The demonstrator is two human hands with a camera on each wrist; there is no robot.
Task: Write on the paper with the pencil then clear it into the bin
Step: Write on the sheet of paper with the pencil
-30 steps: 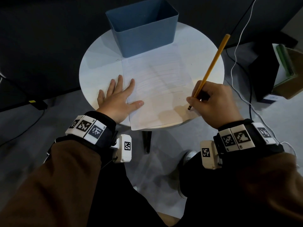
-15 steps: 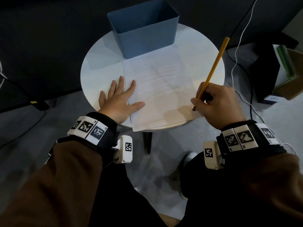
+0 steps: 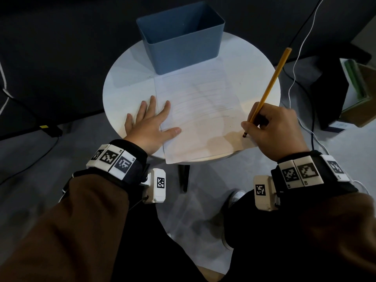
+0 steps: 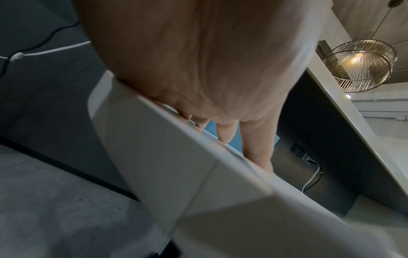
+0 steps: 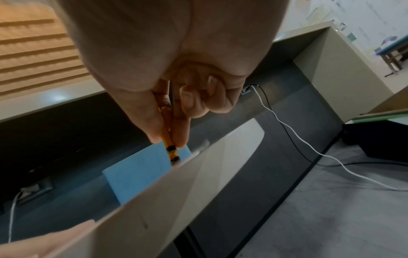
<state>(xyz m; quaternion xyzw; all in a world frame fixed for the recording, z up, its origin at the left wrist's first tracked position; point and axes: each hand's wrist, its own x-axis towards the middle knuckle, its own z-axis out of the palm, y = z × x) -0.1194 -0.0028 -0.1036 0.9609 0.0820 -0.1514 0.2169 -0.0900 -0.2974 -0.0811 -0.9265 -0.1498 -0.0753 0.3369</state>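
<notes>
A white sheet of paper (image 3: 199, 110) with faint pencil lines lies on the round white table (image 3: 126, 82), its near edge hanging a little over the rim. My left hand (image 3: 151, 123) rests flat on the paper's left edge, fingers spread. The right hand (image 3: 272, 131) pinches a yellow pencil (image 3: 270, 82) near its dark tip, which touches the paper's near right corner. In the right wrist view the thumb and forefinger grip the pencil (image 5: 169, 144). A blue bin (image 3: 181, 35) stands at the far end of the paper, with nothing seen inside.
The table stands on a grey floor with a dark leg (image 3: 184, 176) below it. White and black cables (image 3: 301, 43) run down the right side. A dark box with green and brown items (image 3: 354, 88) sits at the right. My legs are under the near edge.
The right hand with the pencil has slid to the right along the bottom of the paper, toward its right edge. The left hand stays flat in place.
</notes>
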